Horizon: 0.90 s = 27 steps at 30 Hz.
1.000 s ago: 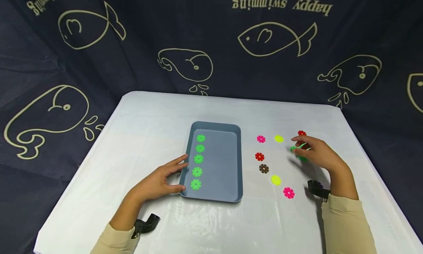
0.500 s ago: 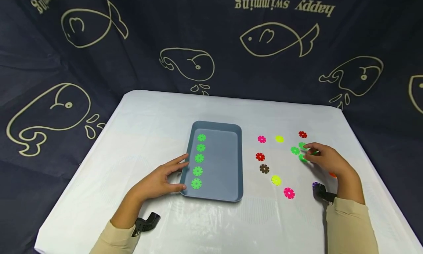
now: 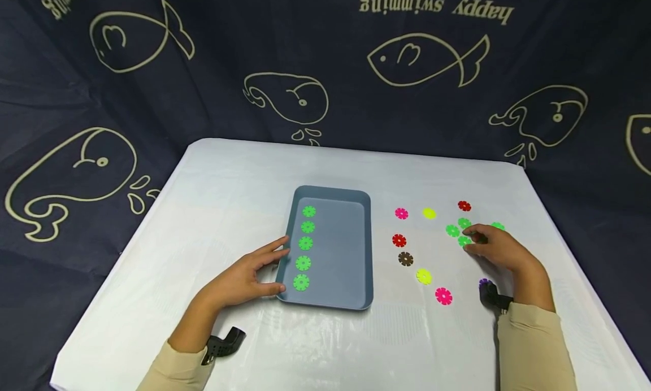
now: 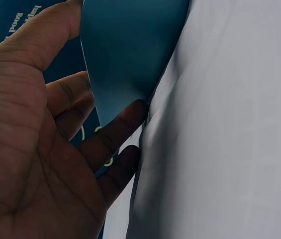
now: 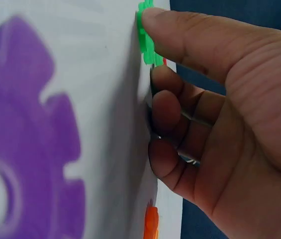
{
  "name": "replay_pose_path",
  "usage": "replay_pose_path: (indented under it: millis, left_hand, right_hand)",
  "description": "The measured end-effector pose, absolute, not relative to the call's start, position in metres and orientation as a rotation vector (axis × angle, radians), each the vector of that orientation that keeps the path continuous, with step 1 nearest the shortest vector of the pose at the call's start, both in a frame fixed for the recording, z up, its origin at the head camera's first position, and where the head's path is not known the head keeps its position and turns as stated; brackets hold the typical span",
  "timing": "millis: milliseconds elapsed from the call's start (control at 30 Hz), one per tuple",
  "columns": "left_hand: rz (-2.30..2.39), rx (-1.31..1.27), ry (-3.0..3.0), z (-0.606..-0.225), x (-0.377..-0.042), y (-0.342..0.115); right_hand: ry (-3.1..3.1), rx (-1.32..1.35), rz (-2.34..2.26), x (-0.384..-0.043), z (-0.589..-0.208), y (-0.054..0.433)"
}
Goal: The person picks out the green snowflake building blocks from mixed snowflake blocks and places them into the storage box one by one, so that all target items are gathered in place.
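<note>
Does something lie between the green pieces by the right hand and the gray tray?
Yes. A red piece lies flat between the green pieces and the tray; a brown piece is close beside it. The tray's raised right rim also stands between.

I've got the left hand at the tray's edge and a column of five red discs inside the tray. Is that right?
Only the colour is wrong: the five discs are green, as the head view shows. The column inside the tray and the left hand at its edge are right.
</note>
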State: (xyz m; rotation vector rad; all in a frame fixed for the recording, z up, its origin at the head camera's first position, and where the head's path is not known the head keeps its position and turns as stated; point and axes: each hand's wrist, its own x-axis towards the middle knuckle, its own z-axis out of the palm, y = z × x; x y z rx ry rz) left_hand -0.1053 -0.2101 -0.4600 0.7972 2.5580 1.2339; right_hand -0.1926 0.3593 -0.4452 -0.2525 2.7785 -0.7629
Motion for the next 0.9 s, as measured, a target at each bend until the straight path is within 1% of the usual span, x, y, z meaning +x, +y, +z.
replay_pose_path:
  millis: [267,900]
  left_hand:
    - [1.249,0.782,2.543,-0.4615,-0.1055,-0.2113]
    - [1.234,0.774,2.55,-0.4595,-0.1044,-0.2113]
  right_hand:
    - [2.804,-0.308,-0.74,-0.1946,-0.4481,0.3588]
    - [2.804,-0.249,-0.727,-0.1939,-0.4485,0.3584]
